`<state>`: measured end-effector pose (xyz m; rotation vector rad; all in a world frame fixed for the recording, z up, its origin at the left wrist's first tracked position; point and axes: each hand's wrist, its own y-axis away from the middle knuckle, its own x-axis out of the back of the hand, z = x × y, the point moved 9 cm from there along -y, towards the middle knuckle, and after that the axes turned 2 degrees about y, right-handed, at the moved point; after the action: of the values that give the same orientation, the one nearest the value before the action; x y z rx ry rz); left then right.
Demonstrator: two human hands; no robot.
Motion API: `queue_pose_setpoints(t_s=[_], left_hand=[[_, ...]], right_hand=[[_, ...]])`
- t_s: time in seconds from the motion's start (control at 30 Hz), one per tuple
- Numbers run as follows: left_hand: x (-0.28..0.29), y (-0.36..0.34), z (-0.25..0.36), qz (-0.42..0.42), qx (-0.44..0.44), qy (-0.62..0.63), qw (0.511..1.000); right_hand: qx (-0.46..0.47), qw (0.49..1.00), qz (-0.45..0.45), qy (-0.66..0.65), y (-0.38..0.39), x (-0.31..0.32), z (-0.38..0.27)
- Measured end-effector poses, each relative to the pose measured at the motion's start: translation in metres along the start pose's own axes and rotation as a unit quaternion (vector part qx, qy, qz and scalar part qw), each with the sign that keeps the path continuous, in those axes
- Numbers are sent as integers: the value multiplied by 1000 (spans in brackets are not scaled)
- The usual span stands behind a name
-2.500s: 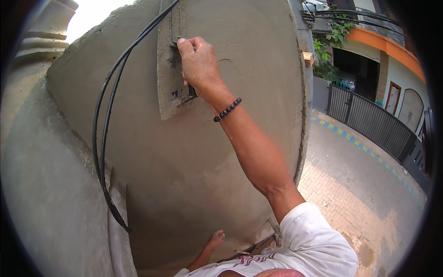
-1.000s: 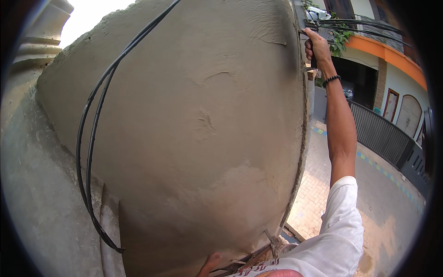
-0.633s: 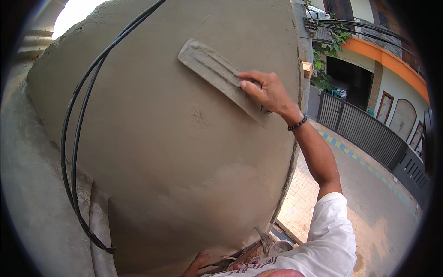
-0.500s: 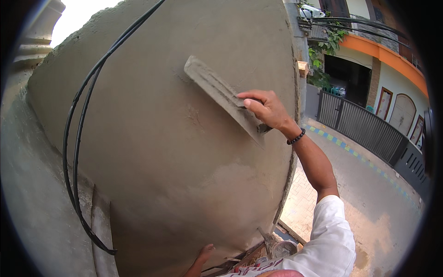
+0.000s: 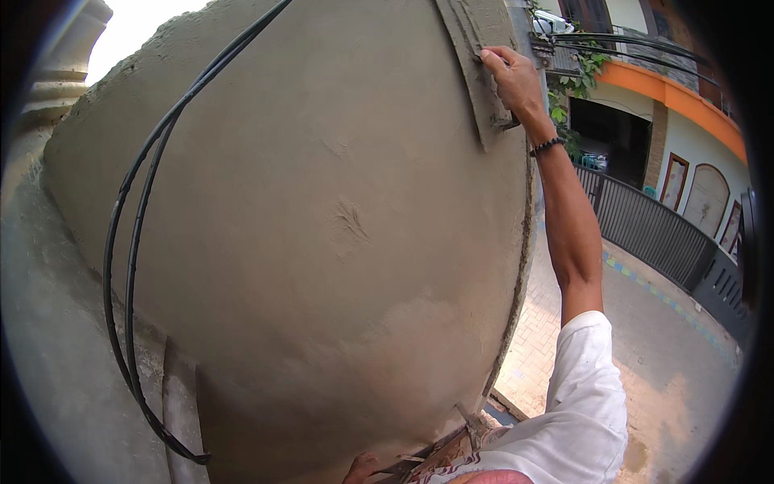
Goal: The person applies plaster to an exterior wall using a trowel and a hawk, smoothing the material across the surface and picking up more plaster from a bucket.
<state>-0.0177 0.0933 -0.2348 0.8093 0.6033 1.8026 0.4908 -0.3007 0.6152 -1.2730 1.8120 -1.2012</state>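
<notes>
A long plastering trowel [image 5: 485, 103] lies against the grey wet-plastered wall [image 5: 322, 202] at its upper right, close to the right edge. My right hand [image 5: 516, 81] is closed around its handle, arm stretched up and a dark bead bracelet on the wrist. Low down, my left hand [image 5: 362, 465] shows only in part near the foot of the wall; its fingers are hard to make out. The plaster is mostly smooth, with a small rough patch [image 5: 348, 222] near the middle and a paler area below it.
Two black cables [image 5: 121, 266] hang in a loop before the wall on the left. At the bottom, wooden pieces [image 5: 459, 440] stand beside my white sleeve. Beyond the wall's right edge lie a paved street [image 5: 645, 339], a dark metal gate [image 5: 653, 226] and a house with an orange band.
My right hand has carried the trowel up and right, from mid-wall to the upper right edge, turning it steeper. My left hand has dropped slightly lower.
</notes>
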Motion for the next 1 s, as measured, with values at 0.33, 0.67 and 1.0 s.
queue_pose_setpoints(t_s=[0.33,0.67,1.0], left_hand=[[-5,19,127,20,-135,-72,988],[20,13,-9,45,-83,-125,988],[13,22,75,65,-151,-134,977]], right_hand=[[-182,952,-60,-238,49,35,34],[-121,969,-130,-170,-30,-21,-18],[202,928,-313,10,138,-89,-167]])
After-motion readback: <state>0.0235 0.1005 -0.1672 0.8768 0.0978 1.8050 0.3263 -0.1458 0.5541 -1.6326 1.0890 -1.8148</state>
